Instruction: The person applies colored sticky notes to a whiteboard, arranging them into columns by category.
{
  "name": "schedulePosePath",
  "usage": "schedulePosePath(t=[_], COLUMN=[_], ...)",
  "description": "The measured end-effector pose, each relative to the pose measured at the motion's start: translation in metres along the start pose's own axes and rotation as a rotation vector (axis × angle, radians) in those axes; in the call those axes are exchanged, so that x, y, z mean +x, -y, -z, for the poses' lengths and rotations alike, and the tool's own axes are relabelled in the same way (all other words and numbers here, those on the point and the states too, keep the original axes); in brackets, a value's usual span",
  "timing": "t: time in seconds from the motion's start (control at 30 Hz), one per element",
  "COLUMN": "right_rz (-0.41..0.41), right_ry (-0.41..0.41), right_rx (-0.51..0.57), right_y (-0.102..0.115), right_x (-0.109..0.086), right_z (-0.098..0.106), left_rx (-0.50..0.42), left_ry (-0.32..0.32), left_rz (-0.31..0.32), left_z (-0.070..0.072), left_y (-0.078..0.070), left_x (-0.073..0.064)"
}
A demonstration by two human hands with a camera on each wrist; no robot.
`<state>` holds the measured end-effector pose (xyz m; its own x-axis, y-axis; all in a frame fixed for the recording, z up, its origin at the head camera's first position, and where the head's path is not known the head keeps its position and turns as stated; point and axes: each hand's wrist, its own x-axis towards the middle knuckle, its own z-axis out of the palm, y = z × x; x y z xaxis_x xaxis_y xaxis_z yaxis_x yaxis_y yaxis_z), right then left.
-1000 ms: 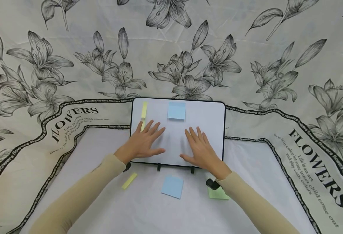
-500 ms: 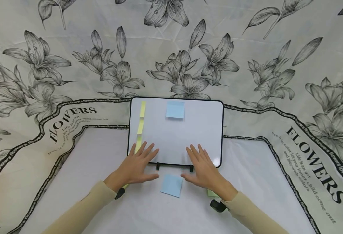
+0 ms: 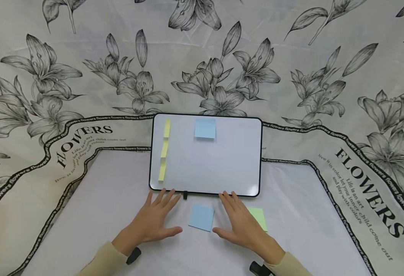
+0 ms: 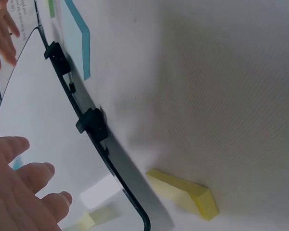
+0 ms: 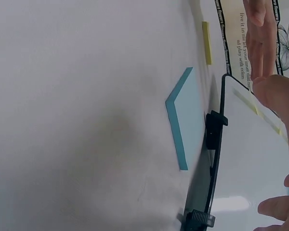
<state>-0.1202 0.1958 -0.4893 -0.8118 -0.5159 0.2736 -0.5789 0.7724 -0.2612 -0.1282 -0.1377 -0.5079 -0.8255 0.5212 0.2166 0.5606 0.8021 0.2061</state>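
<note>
A white board with a black frame (image 3: 209, 165) stands tilted on the table, black feet at its lower edge. One blue sticky note (image 3: 205, 128) is stuck near its top, and three yellow strips (image 3: 164, 147) run down its left side. My left hand (image 3: 151, 218) is spread, palm down, in front of the board's lower left edge. My right hand (image 3: 245, 226) is spread likewise at the lower right. Between them lies a blue sticky-note pad (image 3: 201, 217). The right hand partly covers a green pad (image 3: 259, 217). Hidden by the left hand in the head view is a narrow yellow pad (image 4: 183, 192).
A white cloth (image 3: 112, 184) covers the table. Behind the board hangs a flower-printed fabric (image 3: 202, 57) with a black lettered border. Black wrist cameras (image 3: 133, 255) show at both sleeves.
Both hands have drawn back from over the board toward the person, fingers still spread. All three yellow strips now show. The notes and pads have stayed in place.
</note>
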Motion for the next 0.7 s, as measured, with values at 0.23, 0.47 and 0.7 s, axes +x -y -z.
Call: schedulePosePath(t=[0.23, 0.47, 0.7], right_rz=[-0.086, -0.186, -0.218], right_ry=[-0.005, 0.021, 0.015], right_rx=[0.123, 0.195, 0.198], right_y=[0.009, 0.019, 0.026], right_x=[-0.011, -0.015, -0.014], right_z=[-0.014, -0.033, -0.049], left_rx=[-0.062, -0.081, -0.109], left_ry=[-0.012, -0.048, -0.071], left_rz=[0.085, 0.137, 0.191], left_z=[-0.004, -0.005, -0.002], left_y=[-0.008, -0.012, -0.016], left_x=[-0.017, -0.026, -0.033])
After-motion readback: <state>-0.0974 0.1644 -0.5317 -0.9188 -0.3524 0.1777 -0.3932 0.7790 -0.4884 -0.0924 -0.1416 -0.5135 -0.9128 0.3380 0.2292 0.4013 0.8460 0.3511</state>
